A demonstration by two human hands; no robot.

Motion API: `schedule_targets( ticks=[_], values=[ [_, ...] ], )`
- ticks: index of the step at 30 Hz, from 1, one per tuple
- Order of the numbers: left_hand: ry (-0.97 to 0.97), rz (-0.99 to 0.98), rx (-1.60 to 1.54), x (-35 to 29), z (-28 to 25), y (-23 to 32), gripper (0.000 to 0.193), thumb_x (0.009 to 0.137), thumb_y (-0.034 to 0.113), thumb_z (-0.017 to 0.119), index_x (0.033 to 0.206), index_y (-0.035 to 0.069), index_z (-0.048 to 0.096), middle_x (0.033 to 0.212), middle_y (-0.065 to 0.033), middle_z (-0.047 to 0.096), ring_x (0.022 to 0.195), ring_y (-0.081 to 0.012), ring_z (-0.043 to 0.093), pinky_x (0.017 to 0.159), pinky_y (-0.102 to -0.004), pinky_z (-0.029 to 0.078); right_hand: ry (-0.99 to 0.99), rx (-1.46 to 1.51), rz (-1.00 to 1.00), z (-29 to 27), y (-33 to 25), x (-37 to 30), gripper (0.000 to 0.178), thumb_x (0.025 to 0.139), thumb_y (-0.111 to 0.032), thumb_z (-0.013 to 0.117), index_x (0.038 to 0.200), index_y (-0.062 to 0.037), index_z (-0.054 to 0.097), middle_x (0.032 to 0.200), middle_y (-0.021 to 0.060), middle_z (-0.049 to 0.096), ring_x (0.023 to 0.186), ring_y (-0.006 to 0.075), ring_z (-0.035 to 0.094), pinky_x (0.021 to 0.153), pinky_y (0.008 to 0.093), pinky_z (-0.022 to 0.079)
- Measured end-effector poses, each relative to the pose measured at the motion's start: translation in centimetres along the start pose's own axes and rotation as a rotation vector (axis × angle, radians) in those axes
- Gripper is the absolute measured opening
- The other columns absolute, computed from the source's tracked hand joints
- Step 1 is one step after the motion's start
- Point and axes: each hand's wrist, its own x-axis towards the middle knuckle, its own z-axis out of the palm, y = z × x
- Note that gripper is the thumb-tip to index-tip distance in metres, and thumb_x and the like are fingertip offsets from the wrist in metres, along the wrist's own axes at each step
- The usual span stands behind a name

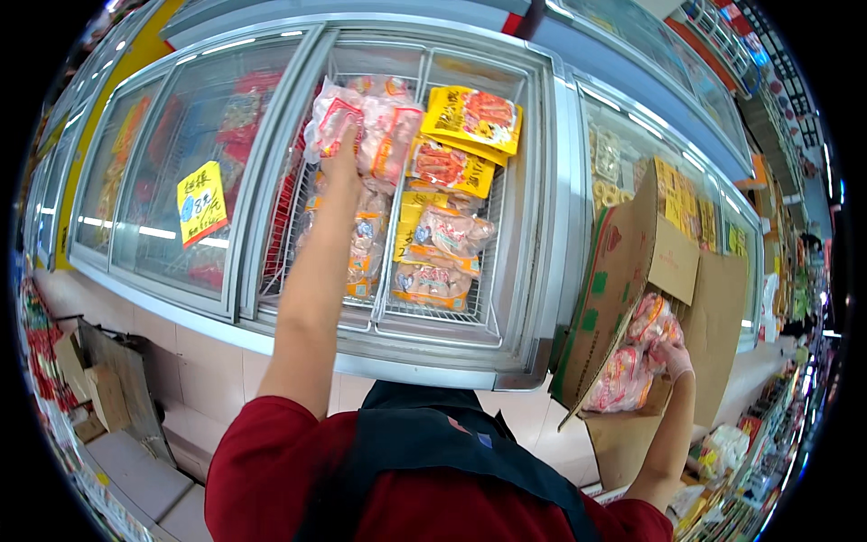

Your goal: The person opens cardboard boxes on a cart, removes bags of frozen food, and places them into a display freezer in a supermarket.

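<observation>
My left hand [341, 152] reaches into the open chest freezer and is closed on a pink-and-clear bag of frozen meat [327, 110] at the far left of the wire baskets. Against it lies another pink bag [390, 135]. At the right, my right hand [673, 359] is down in an open cardboard box [607, 271]. Its fingers are closed on the edge of a pink-and-white bag of frozen meat [655, 321], partly hiding it. A second similar bag [617, 379] lies below that one in the box.
Wire baskets [492, 307] in the freezer hold yellow packs [474, 117] and clear bags of pale meat [442, 232]. Left, a sliding glass lid [172, 154] carries a yellow sign [202, 203]. Another glass-topped freezer section [614, 126] stands right, behind the box. A dark flatbed cart [122, 388] is lower left.
</observation>
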Motion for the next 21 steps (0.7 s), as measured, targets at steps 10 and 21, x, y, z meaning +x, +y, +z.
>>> schedule_targets(
  ticks=[10,21],
  values=[
    [-0.714,0.401,0.658,-19.3,16.7,2.3,0.03,0.089,0.019,0.061,0.112,0.0,0.059,0.111,-0.0091,0.061,0.107,-0.0195,0.055,0.095,-0.0352,0.041,-0.308,0.89,-0.028,-1.7,3.0,2.9,0.042,0.085,-0.043,0.068,0.107,-0.0064,0.064,0.099,0.0075,0.066,0.081,0.0191,0.065,0.069,0.0361,0.055],
    [-1.936,0.496,2.373,-50.1,27.4,-17.8,0.041,0.079,0.034,0.072,0.111,0.008,0.067,0.108,-0.0051,0.068,0.1,-0.0222,0.064,0.085,-0.0401,0.049,-0.347,0.464,-0.061,-1.0,2.2,4.4,0.044,0.064,-0.02,0.079,0.1,-0.0002,0.065,0.091,0.0121,0.068,0.076,0.0223,0.066,0.067,0.0372,0.054]
  ],
)
